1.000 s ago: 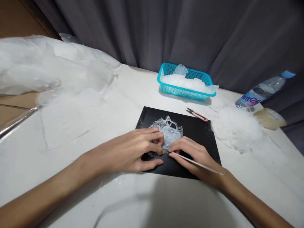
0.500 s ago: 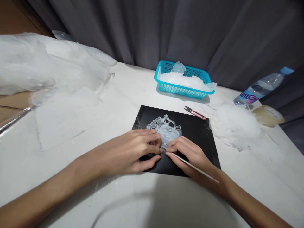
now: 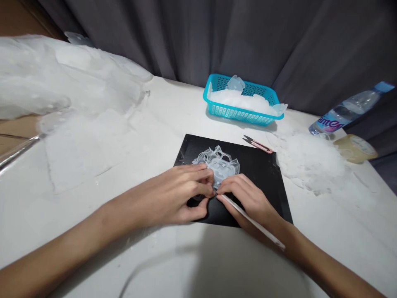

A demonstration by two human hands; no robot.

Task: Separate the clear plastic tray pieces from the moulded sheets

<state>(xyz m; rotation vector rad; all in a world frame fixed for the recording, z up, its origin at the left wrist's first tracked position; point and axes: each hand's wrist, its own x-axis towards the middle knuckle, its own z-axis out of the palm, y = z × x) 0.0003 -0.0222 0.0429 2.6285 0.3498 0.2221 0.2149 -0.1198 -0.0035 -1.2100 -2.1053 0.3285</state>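
A translucent whitish moulded piece [image 3: 223,169], soft-looking with looped, ragged edges and small raised dots, lies on a black mat [image 3: 257,182]. My left hand [image 3: 189,192] is closed at its near left edge, thumb and fingertips pinching there. Between the fingers of my right hand [image 3: 248,196] is a slim, flat white tool [image 3: 252,221], its long end slanting back over the wrist. The working tip is hidden between the two hands, by the piece's near edge. Both sets of fingertips almost touch.
Pink-handled thread snips [image 3: 258,144] lie at the mat's far edge. Behind stands a turquoise basket [image 3: 245,118] of translucent pieces. To the right are a whitish heap [image 3: 313,161], a yellowish tape roll [image 3: 356,149] and a water bottle [image 3: 344,114]. Clear plastic bags [image 3: 77,78] fill the left.
The white tool has rolled in my right hand, now showing a broader face. Both hands stay at the piece's near edge with small finger shifts. The view has moved slightly.
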